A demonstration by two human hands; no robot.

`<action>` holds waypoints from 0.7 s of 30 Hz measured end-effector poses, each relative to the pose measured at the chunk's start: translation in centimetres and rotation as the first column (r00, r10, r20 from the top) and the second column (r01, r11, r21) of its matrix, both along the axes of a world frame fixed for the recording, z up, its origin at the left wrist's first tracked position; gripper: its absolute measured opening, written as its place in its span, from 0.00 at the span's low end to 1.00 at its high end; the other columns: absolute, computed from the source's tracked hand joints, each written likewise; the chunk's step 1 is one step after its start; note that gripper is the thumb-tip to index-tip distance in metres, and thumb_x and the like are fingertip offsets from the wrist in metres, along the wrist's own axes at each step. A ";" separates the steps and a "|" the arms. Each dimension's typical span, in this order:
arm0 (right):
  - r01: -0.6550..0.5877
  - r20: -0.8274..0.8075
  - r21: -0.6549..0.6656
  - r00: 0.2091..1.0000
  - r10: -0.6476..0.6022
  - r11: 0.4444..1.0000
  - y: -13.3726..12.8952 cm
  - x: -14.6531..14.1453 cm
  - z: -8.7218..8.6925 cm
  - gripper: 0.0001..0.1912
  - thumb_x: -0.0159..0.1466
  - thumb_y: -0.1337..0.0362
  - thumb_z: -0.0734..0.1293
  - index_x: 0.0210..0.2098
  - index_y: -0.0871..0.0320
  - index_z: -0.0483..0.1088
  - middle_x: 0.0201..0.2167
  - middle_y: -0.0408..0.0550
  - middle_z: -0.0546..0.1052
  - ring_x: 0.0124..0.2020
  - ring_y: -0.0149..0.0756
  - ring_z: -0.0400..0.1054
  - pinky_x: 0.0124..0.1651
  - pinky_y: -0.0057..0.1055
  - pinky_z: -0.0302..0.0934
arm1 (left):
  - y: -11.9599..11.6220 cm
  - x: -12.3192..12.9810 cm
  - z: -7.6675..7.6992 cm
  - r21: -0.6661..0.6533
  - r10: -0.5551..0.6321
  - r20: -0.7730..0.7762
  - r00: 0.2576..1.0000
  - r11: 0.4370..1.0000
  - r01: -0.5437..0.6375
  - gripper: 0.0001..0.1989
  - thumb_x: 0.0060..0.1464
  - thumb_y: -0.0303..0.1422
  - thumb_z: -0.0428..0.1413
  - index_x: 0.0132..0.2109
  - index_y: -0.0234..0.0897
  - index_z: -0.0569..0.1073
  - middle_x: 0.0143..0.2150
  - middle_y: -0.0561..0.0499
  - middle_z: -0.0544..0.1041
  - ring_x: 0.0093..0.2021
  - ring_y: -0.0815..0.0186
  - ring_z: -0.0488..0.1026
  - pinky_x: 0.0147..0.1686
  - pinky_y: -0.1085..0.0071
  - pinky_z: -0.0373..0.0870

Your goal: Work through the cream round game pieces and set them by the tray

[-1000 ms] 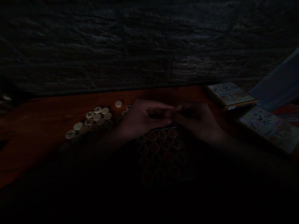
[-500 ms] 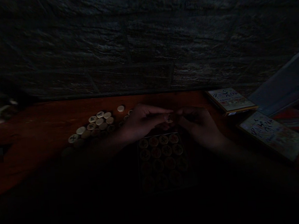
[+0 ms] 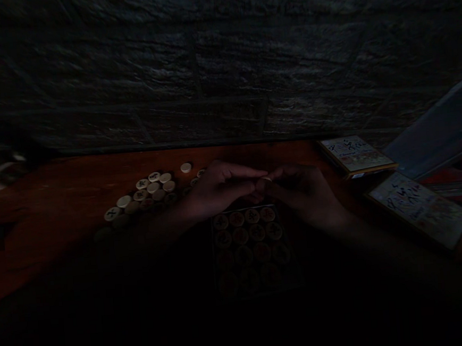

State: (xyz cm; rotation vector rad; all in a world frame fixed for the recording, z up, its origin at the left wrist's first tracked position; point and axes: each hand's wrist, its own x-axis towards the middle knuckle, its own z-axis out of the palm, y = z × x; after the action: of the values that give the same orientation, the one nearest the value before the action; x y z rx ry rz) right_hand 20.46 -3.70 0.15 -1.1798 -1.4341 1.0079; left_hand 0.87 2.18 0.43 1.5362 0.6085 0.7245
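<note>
A round, pale Chinese chess piece is held edge-up between my two hands above the table. My left hand is closed, thumb and fingertips on the piece's left side. From the other side my right hand pinches the same piece. Just below the hands lies a shallow box tray with Chinese chess pieces set in rows, some marked in red and some in dark. Shadow hides most of the tray's near end.
Loose Chinese chess pieces lie in a cluster to the left, some face down, and a single piece sits farther back. Two printed boxes stand at the right. A stone wall rises behind the wooden table.
The piece between my hands has turned, so its marked face no longer shows. My right fingers have moved left onto it; my left hand has barely moved.
</note>
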 end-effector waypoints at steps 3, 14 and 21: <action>-0.026 0.006 -0.010 1.000 0.026 1.000 -0.1 0.0 0.3 0.16 0.60 0.51 0.78 0.30 0.58 0.79 0.27 0.46 0.82 0.28 0.32 0.74 0.33 0.30 0.66 | 0.1 -0.1 0.0 0.062 -0.033 -0.029 0.999 0.997 0.035 0.16 0.59 0.31 0.66 0.54 0.35 0.83 0.44 0.44 0.87 0.40 0.62 0.86 0.43 0.69 0.82; -0.023 0.063 -0.023 0.998 0.024 0.999 -0.3 -0.1 0.9 0.18 0.64 0.49 0.74 0.29 0.57 0.79 0.25 0.45 0.80 0.26 0.32 0.72 0.30 0.28 0.65 | 0.2 0.2 -0.5 0.048 0.036 0.032 0.999 0.998 -0.038 0.18 0.54 0.34 0.71 0.50 0.33 0.83 0.44 0.43 0.87 0.40 0.62 0.85 0.42 0.69 0.81; -0.057 0.030 0.008 0.998 0.056 0.998 -0.2 0.0 0.4 0.11 0.60 0.55 0.78 0.33 0.56 0.80 0.33 0.46 0.84 0.33 0.34 0.77 0.38 0.31 0.69 | -0.2 0.3 -0.1 -0.040 0.083 0.064 0.994 0.996 -0.081 0.12 0.55 0.33 0.70 0.46 0.34 0.84 0.41 0.47 0.87 0.36 0.65 0.85 0.40 0.71 0.83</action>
State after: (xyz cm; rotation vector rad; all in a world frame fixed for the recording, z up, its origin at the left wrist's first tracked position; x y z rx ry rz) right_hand 20.43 -3.91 0.56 -1.1576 -1.5011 1.0256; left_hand 1.21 1.97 0.32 1.4538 0.6355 0.8183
